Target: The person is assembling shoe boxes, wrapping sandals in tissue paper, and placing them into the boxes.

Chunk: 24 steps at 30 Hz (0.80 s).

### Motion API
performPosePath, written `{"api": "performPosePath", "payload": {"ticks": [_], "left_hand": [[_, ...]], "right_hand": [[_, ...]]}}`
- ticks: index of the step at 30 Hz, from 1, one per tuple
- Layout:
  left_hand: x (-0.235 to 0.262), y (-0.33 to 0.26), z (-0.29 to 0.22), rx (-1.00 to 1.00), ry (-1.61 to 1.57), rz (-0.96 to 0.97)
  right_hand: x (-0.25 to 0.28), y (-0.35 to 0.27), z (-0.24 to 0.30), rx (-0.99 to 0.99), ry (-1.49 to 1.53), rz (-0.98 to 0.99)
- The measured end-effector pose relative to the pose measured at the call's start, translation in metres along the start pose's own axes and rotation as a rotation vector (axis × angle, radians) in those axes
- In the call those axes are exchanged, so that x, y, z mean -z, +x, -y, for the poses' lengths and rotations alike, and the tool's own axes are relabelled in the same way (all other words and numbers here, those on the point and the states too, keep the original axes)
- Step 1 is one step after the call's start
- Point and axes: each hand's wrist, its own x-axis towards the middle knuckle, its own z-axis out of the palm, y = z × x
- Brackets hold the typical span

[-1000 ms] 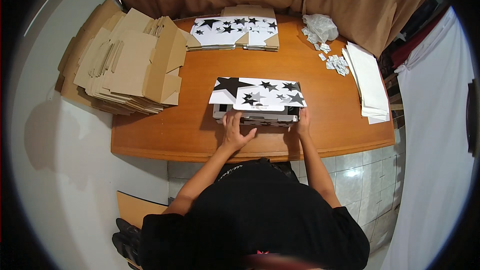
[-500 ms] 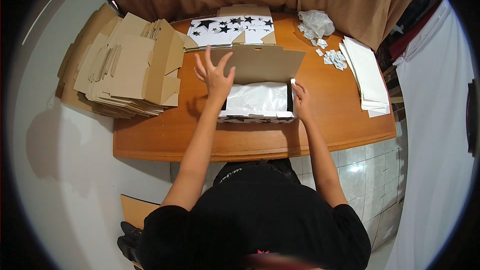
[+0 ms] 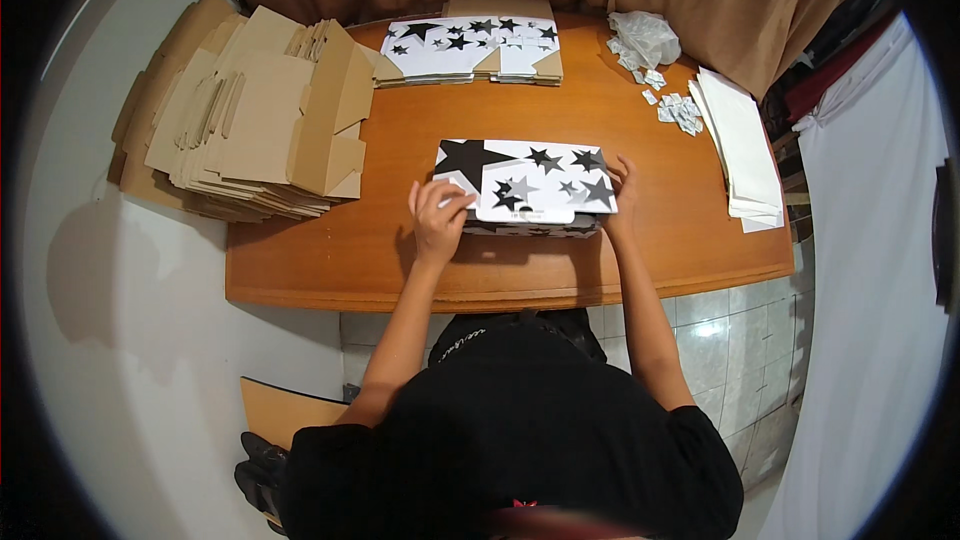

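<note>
A wooden worktop (image 3: 640, 250) fills the view from above, seen over a person in black. At its left edge sits a tall stack of flat brown cardboard (image 3: 250, 130); at the far edge, folded star-printed blanks (image 3: 470, 48); at right, white sheets (image 3: 742, 150). Centred near the person lies a closed white box (image 3: 527, 185) printed with black and grey stars, its long axis running left to right. The left hand (image 3: 438, 220) presses the box's near-left corner, fingers spread. The right hand (image 3: 620, 195) cups the right end, fingers curled against it. Both hands touch it equally.
</note>
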Motion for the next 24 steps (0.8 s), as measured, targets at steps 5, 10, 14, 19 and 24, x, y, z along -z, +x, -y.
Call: {"api": "performPosePath", "payload": {"ticks": [5, 10, 14, 19, 24], "left_hand": [[-0.006, -0.030, -0.009, 0.122, 0.130, 0.181], [-0.005, -0.048, -0.030, 0.250, 0.164, 0.301], [-0.014, -0.051, -0.029, 0.422, -0.100, -0.011], [-0.020, -0.041, -0.020, 0.454, -0.251, -0.061], [-0.029, -0.036, -0.028, 0.561, -0.209, -0.088]], "right_hand": [[0.015, -0.021, 0.005, 0.061, 0.066, 0.139], [0.021, -0.041, 0.046, 0.258, -0.258, 0.263], [0.012, -0.042, 0.054, 0.187, -0.283, 0.194], [0.007, -0.038, 0.060, 0.218, -0.334, 0.159], [-0.005, -0.043, 0.062, 0.172, -0.339, 0.087]]}}
